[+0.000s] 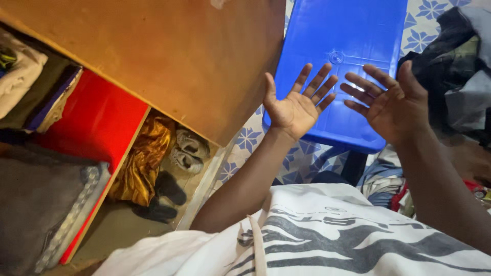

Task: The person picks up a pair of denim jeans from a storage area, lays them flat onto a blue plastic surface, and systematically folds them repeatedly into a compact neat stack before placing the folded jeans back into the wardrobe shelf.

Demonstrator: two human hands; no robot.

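Blue plastic stool (348, 41) sits beneath both empty hands, left hand (298, 105) and right hand (391, 105), fingers spread.

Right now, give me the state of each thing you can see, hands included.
left hand: open, palm up, holding nothing
right hand: open, fingers spread, holding nothing
blue plastic lid: lying flat, bare
wooden cupboard: open-fronted
gold cloth: crumpled in cupboard
dark clothes pile: heaped, unfolded
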